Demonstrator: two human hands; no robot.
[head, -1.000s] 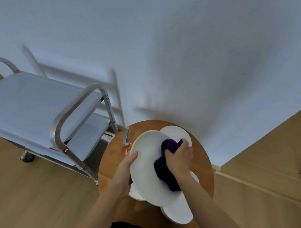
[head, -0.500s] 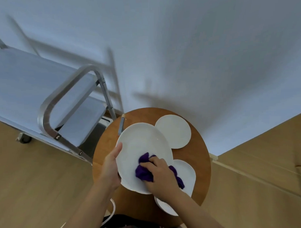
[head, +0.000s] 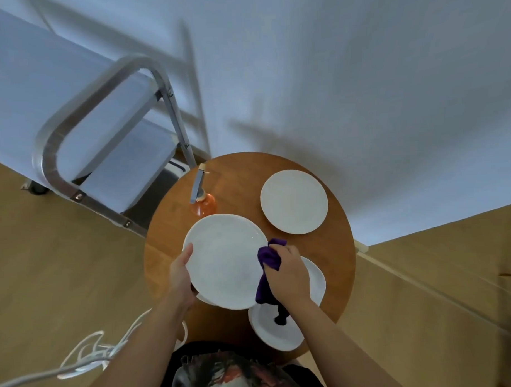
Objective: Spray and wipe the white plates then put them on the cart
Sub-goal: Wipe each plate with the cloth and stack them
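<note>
Hands grip plate [head: 224, 261] and cloth [head: 268, 258] — over table [head: 335, 265].

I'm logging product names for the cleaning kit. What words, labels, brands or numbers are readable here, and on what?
No text can be read anywhere.
Orange spray bottle: no label visible from above.
Held white plate and purple cloth: plain, no markings.
Cart: bare metal, no sign visible.
Shirt: a blurred print, no legible words.

The round table [head: 324, 277] at the lower centre looks like smooth, warm wood, and the plates [head: 293, 200] on it are glossy white. At the upper left the cart [head: 170, 109] has a brushed metal frame; the purple cloth [head: 268, 259] looks soft and matt.
</note>
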